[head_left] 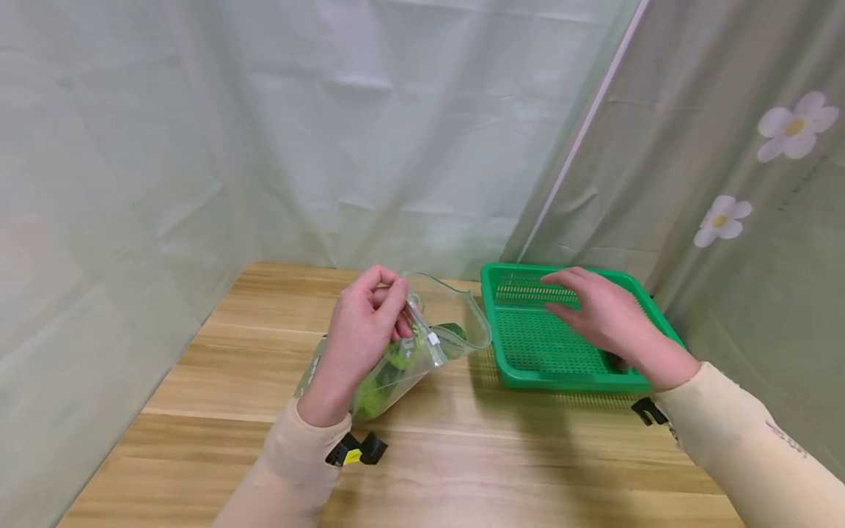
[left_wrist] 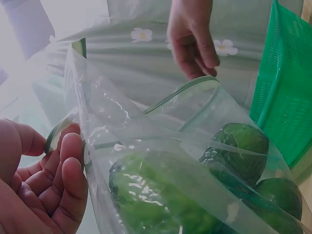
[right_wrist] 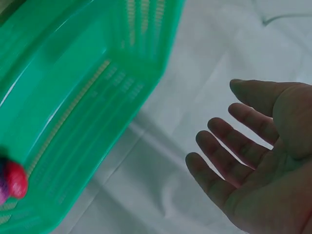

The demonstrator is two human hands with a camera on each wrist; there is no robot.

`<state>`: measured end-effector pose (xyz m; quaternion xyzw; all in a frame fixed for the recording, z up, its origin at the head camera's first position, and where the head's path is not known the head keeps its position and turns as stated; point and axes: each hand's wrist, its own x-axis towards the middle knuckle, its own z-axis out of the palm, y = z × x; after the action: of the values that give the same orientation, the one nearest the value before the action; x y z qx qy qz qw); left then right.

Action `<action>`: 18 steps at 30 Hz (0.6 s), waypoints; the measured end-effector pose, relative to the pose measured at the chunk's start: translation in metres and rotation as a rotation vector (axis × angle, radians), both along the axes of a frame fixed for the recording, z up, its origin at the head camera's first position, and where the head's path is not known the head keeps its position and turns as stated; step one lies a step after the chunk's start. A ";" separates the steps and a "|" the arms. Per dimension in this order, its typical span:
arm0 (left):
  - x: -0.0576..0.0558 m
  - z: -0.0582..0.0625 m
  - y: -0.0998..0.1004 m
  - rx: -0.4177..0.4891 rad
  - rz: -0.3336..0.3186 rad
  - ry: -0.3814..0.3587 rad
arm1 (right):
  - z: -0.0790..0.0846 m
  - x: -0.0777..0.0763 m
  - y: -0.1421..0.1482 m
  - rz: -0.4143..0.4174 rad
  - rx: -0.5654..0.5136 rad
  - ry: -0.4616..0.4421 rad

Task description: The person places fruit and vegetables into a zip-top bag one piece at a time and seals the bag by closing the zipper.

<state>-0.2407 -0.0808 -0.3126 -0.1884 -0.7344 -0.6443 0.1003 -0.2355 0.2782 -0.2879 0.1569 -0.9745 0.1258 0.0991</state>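
A clear zip bag point(head_left: 422, 370) with a white slider point(head_left: 433, 339) lies tilted over the table, its mouth gaping toward the basket. My left hand point(head_left: 363, 326) pinches the bag's rim between thumb and fingers. Through the film show a large light-green lump point(left_wrist: 156, 190) and darker green round pieces of produce point(left_wrist: 241, 146). Over the green basket point(head_left: 561, 381) hovers my right hand point(head_left: 604, 312), fingers spread and nothing in its palm. Inside the basket, a small red item point(right_wrist: 17, 180) sits beside something purple, cut off by the right wrist view's edge.
The wooden table point(head_left: 218, 381) meets a pale curtain point(head_left: 396, 147) at its back and left. Another curtain, with white flowers point(head_left: 795, 126), hangs close to the basket's right side. The basket stands just right of the bag's mouth.
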 end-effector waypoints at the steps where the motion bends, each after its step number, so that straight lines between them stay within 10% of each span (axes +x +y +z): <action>1: 0.000 0.000 0.000 -0.003 0.001 0.002 | 0.000 -0.001 0.005 -0.019 0.006 -0.006; 18: -0.001 -0.002 -0.001 0.025 0.002 -0.003 | -0.009 -0.020 0.067 -0.221 0.120 -0.219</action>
<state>-0.2420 -0.0820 -0.3145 -0.1853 -0.7267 -0.6535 0.1023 -0.2552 0.3455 -0.2965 0.0399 -0.9966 0.0719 -0.0043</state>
